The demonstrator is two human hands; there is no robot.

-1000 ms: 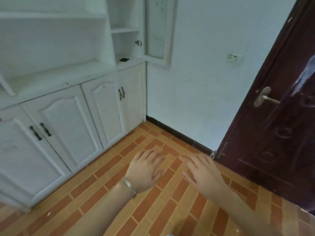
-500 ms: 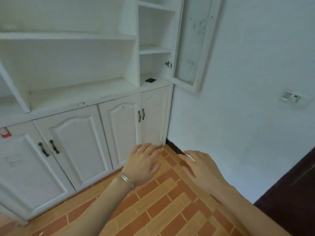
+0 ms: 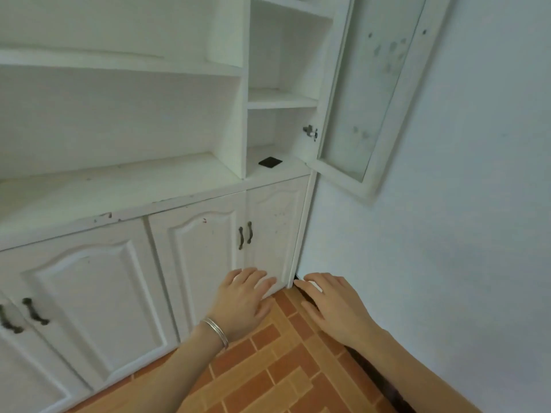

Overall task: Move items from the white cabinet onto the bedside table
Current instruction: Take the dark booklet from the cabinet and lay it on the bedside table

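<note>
White cabinet [image 3: 179, 186] w/ glass door [image 3: 366, 93] open; both hands empty

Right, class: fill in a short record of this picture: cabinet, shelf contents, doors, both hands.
cabinet: white cabinet, open shelves above
lower doors: shut
upper glass door: swung open
shelf contents: small black item, lowest shelf of narrow right compartment
left hand: open, empty, bracelet at wrist
right hand: open, empty
bedside table: not in view

white cabinet [image 3: 167, 189], small black square [image 3: 270, 162] flat on bottom shelf [image 3: 290, 169] of narrow right compartment, brick-pattern tile floor [image 3: 268, 371] beneath
</note>
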